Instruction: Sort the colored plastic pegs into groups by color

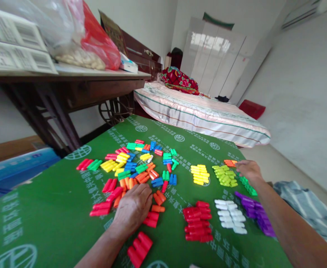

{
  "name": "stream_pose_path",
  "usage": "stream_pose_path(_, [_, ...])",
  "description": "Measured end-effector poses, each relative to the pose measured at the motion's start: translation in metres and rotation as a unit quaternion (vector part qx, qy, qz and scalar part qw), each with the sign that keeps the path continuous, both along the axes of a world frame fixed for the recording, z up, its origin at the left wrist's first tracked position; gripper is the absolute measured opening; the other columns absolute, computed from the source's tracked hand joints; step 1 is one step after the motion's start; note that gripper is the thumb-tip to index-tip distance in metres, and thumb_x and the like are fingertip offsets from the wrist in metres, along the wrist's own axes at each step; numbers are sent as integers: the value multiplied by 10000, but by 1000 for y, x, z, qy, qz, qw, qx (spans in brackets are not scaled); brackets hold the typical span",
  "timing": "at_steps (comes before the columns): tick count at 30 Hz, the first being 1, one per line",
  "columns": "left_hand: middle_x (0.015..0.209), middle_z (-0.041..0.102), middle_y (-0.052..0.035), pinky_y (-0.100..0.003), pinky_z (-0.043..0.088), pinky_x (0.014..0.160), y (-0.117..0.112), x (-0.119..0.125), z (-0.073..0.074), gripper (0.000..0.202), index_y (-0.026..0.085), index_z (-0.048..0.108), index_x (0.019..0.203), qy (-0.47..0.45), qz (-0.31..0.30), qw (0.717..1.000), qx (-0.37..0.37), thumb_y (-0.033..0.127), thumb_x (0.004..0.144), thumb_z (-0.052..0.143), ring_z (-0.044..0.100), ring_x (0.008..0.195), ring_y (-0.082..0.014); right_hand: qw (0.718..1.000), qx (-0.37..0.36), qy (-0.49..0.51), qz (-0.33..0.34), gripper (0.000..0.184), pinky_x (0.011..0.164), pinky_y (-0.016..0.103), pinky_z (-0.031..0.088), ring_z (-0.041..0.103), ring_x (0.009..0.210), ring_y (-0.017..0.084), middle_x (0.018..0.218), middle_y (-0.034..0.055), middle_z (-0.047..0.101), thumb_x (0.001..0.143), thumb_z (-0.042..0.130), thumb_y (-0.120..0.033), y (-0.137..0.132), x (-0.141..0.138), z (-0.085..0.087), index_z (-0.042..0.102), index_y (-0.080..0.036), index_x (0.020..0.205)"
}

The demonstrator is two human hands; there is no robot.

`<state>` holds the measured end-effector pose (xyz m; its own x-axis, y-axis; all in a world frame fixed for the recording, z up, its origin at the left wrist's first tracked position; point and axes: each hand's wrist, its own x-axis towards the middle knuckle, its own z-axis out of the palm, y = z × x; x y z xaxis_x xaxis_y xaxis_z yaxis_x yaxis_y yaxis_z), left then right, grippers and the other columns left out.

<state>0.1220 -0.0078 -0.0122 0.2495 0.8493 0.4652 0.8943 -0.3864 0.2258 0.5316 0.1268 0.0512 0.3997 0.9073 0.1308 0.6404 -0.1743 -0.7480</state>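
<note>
Small plastic pieces shaped like pen caps cover part of a green board. My left hand is at the near edge of a mixed pile, fingers curled down and together; whatever lies under them is hidden. Orange caps lie just beside it, with red caps close to its wrist. On the right, my right hand has its fingertips pinched at the end of a few orange caps. Around that hand lie sorted groups: lime-green caps, green caps partly under the hand, and purple caps beside the forearm.
Yellow caps, white caps and stacked red caps form separate groups on the green board. A wooden table with bags and boxes stands at left. Behind are a bed and striped cloth lies right.
</note>
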Motion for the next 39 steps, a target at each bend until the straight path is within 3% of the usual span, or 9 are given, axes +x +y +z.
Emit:
stream_pose_path(5, [787,574,-39,-276,440,661,-3,5,1,202,172,535,763,0,18,1000,-19,183,892,381,546,734,-167,994,30,104,24,268,378,230,345,487,400,110,607,37,648,628,646,-359,-45,-60,17,660,-136,776])
stream_pose_path(8, [784,570,-37,-274,427,656,-7,7,1,190,173,529,734,15,31,999,-23,160,874,401,535,724,-162,965,44,235,109,334,362,203,282,456,391,86,606,25,642,615,698,-432,-94,-112,20,656,-144,780])
stream_pose_path(10, [770,565,-36,-274,421,648,-9,8,0,194,171,527,717,23,39,999,-18,143,866,406,525,712,-161,931,-5,295,213,342,385,195,306,466,411,78,610,25,643,665,687,-473,-129,-147,18,645,-143,744])
stream_pose_path(15, [748,560,-41,-277,414,633,-12,8,-4,204,165,526,711,34,46,998,4,124,865,399,510,697,-165,752,-216,354,512,316,420,167,340,536,445,76,608,31,654,698,681,-432,-187,-212,0,651,-120,738])
stream_pose_path(18, [751,564,-42,-276,420,648,-12,8,-7,200,165,524,711,40,50,998,11,129,868,405,516,710,-163,642,-334,331,606,336,422,155,366,563,455,84,589,20,648,610,744,-406,-196,-235,-24,666,-106,739])
stream_pose_path(20, [745,564,-40,-274,422,650,-13,8,-8,198,166,521,711,45,56,997,13,133,871,408,520,712,-161,604,-362,332,627,367,417,152,374,570,457,89,589,22,647,579,758,-421,-196,-244,-39,659,-98,724])
stream_pose_path(23, [732,559,-38,-274,423,637,-14,10,-8,205,166,518,705,52,68,996,12,137,874,406,517,695,-157,580,-359,367,632,416,396,152,363,581,446,101,597,35,653,579,750,-457,-195,-247,-55,643,-87,737])
stream_pose_path(26, [727,557,-38,-277,423,626,-15,11,-8,210,166,523,705,60,75,995,10,141,874,401,513,690,-159,568,-352,388,634,430,400,150,361,585,441,100,603,38,655,602,729,-478,-195,-244,-57,626,-85,744])
stream_pose_path(39, [748,557,-50,-286,426,625,-17,11,-7,212,172,510,706,58,73,996,6,137,870,381,512,688,-164,594,-344,348,639,268,389,155,365,573,425,97,551,11,639,621,690,-365,-199,-245,-50,622,-109,660])
